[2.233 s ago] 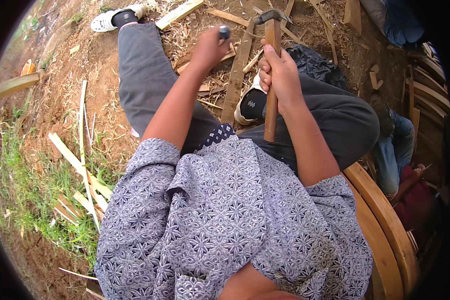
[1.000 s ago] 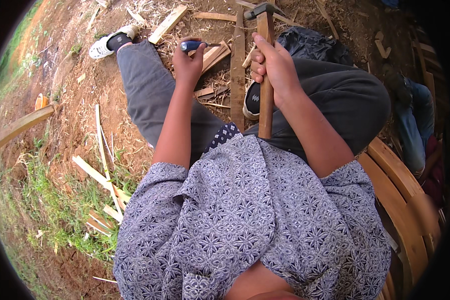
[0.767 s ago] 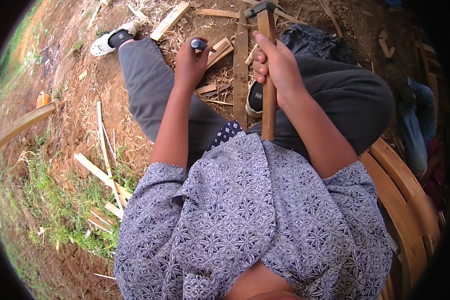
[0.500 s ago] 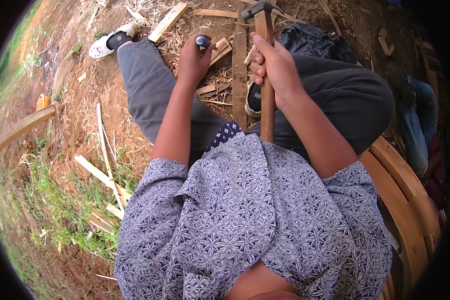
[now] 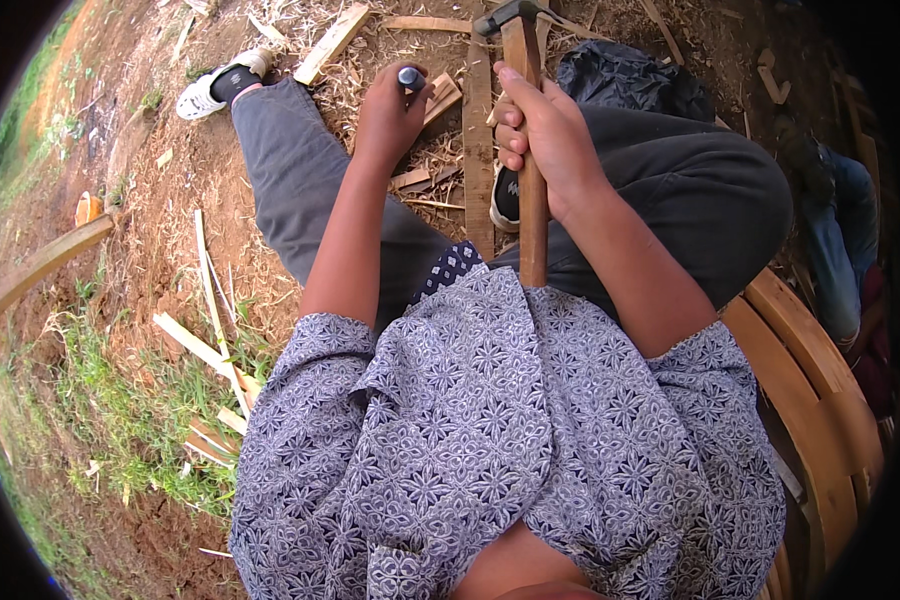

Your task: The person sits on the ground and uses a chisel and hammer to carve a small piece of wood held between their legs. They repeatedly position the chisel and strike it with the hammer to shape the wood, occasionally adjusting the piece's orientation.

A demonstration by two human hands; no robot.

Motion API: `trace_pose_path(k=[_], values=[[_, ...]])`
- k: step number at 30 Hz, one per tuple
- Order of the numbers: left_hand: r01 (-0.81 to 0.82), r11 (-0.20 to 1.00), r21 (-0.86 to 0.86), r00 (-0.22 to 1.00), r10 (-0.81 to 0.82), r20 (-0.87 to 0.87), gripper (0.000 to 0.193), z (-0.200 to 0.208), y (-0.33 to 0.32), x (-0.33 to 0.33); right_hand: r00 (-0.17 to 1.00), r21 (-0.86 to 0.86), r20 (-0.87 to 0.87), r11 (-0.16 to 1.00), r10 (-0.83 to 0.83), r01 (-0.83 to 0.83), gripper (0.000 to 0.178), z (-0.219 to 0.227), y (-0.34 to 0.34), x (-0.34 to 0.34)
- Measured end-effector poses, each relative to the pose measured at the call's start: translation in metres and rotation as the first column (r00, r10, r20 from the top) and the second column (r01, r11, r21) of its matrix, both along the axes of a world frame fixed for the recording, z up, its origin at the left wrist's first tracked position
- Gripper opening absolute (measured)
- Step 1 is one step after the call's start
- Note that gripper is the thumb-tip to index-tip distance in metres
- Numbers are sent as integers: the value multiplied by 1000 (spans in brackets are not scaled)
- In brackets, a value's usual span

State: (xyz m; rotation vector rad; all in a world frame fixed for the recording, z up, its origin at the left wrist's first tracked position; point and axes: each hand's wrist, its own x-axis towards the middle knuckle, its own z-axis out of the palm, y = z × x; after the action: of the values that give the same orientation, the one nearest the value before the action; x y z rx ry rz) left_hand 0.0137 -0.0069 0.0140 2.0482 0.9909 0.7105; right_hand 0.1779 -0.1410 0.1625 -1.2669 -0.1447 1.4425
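A hammer (image 5: 533, 200) with a long wooden handle and dark metal head is in my right hand (image 5: 553, 140). My fingers wrap the handle below the head, with the thumb along it. The handle's lower end reaches my shirt. To the left, my left hand (image 5: 388, 118) is closed round a dark tool handle (image 5: 409, 78) with a round metal end facing up. The rest of that tool is hidden by the hand. Just beyond this hand lies a short wood block (image 5: 442, 98). Between my hands, a long plank (image 5: 478, 170) lies on the ground.
Wood shavings and offcuts (image 5: 332, 44) cover the soil ahead. A crumpled black plastic sheet (image 5: 630, 78) lies beyond my bent right leg. Curved wooden boards (image 5: 790, 390) stand at my right, near another person's jeans (image 5: 838, 240). A beam (image 5: 40, 262) juts in from the left.
The hammer and my right hand have shifted very slightly left. The tool end in my left hand has moved slightly to the right; both grips stay the same.
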Motion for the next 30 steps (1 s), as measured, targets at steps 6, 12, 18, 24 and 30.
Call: trace_pose_path(k=[6, 12, 18, 24, 30], values=[[-11, 999, -35, 1000, 10, -29, 19, 4, -2, 2, 1000, -6, -5, 1000, -16, 16, 33, 1, -1, 0], [12, 1000, 17, 999, -11, -44, 20, 5, -2, 2, 1000, 14, -3, 1000, 11, -11, 24, -1, -1, 2], [12, 1000, -9, 999, -12, -50, 20, 5, -2, 2, 1000, 13, -3, 1000, 8, -8, 24, -3, -1, 2], [20, 1000, -23, 999, -20, -24, 20, 4, -2, 2, 1000, 0, 2, 1000, -12, 12, 29, -2, 0, -1], [19, 999, -29, 999, -20, -47, 21, 6, -2, 2, 1000, 4, 3, 1000, -9, 8, 26, -4, -1, 0]])
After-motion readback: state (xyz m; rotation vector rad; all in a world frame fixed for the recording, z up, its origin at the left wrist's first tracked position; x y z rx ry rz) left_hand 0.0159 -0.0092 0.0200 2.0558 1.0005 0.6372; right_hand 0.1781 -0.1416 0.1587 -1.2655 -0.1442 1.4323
